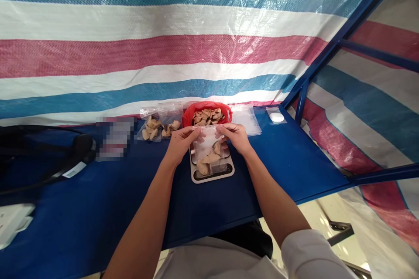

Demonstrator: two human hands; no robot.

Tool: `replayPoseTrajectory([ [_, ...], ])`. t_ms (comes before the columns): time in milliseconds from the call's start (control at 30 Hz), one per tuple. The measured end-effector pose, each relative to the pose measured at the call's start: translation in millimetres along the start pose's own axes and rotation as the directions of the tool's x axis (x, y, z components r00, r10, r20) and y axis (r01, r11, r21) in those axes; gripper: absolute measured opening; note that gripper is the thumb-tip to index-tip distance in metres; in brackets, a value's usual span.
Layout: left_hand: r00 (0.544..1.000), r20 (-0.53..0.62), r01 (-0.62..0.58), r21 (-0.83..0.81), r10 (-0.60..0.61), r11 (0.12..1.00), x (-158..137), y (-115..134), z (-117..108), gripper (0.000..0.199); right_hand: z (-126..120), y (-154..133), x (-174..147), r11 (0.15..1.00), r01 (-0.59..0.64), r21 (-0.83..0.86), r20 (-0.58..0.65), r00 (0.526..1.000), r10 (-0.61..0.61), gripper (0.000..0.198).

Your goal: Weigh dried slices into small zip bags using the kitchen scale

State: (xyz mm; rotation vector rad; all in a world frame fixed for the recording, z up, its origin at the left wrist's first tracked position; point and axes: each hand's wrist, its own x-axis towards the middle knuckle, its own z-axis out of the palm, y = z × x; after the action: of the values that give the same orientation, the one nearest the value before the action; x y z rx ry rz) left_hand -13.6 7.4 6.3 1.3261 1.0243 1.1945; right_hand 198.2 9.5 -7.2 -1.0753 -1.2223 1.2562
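Both hands pinch the top edge of a clear zip bag [207,157] with several pale brown dried slices in its lower part. My left hand [185,139] has its left corner, my right hand [236,136] its right one. Under the bag lies a white kitchen scale [212,178] with a dark display strip; I cannot read its digits. Just behind my hands stands a red plastic bag [187,115], its mouth wide, full of loose dried slices [208,116].
Left of the red bag lie filled clear bags [152,128]. Flat clear bags [247,120] lie to its right, then a small white object [276,117]. Black headgear [83,150], a blurred patch [114,139] and a power strip [15,222] occupy the left. Striped sheeting [163,56] closes the back.
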Motion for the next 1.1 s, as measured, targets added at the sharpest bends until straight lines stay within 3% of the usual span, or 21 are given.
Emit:
replayPoseTrajectory([
  [200, 0.998, -0.063, 0.000, -0.019, -0.001, 1.000, -1, 2, 1, 0.034, 7, -1, -2, 0.998, 0.062, 0.026, -0.013, 0.998, -0.062, 0.035],
  [433, 0.976, -0.217, -0.046, -0.151, 0.012, 0.988, 5, 8, -9, 0.032, 22, -4, -6, 0.997, 0.071, 0.027, 0.141, 0.987, -0.074, 0.045],
  [533, 0.964, -0.259, -0.086, -0.068, 0.065, 0.994, 10, 11, -21, 0.033, 33, -6, -2, 0.998, 0.055, -0.025, 0.151, 0.987, -0.051, 0.041],
  [633, 0.958, -0.227, -0.141, 0.163, 0.176, 0.976, 10, 12, -39, 0.030, 43, -8, 6, 0.996, 0.061, -0.063, 0.154, 0.987, -0.050, 0.032],
  [700, 0.930, -0.221, -0.201, 0.364, 0.295, 0.909, 7, 10, -53, 0.029, 47, -8, 13, 0.996, 0.051, -0.068, 0.161, 0.986, -0.040, 0.032],
  [767, 0.868, -0.208, -0.277, 0.552, 0.451, 0.787, 2, 6, -68, 0.026, 51, -7, 21, 0.997, 0.032, -0.066, 0.148, 0.989, -0.022, 0.034],
  [833, 0.798, -0.186, -0.321, 0.674, 0.574, 0.665, -1, 1, -82, 0.024, 55, -8, 30, 0.998, 0.024, -0.062, 0.125, 0.992, -0.016, 0.036],
  [900, 0.755, -0.151, -0.325, 0.759, 0.638, 0.564, -1, -5, -94, 0.023, 60, -9, 41, 0.996, 0.056, -0.064, 0.119, 0.992, -0.048, 0.037],
  [1000, 0.747, -0.105, -0.283, 0.844, 0.657, 0.456, 2, -17, -107, 0.025, 72, -11, 59, 0.989, 0.119, -0.093, 0.145, 0.984, -0.105, 0.036],
  [1100, 0.768, -0.091, -0.226, 0.887, 0.634, 0.402, 6, -29, -115, 0.030, 87, -13, 77, 0.975, 0.150, -0.165, 0.163, 0.979, -0.124, 0.034],
])
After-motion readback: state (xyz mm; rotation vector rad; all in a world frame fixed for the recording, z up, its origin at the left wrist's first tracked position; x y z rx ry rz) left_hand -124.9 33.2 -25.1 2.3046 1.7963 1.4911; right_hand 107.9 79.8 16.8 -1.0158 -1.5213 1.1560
